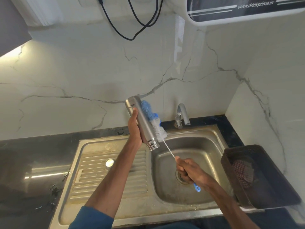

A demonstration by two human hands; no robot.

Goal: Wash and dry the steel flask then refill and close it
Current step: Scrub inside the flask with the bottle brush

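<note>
My left hand (134,128) grips the steel flask (143,123) upside down and tilted above the sink (166,202), its open threaded mouth pointing down towards the basin. My right hand (189,170) grips the handle of a bottle brush (152,119). The blue and white bristle head lies against the outside of the flask's right side, and the thin white stem runs down to my fist. The flask's steel cap (110,163) stands on the ribbed drainboard to the left.
A steel tap (182,115) stands behind the basin, with no water seen running. A dark plastic basket (257,176) holding a checked cloth (242,172) sits at the sink's right edge. Dark wet countertop (29,171) lies left. A water purifier (244,9) hangs above right.
</note>
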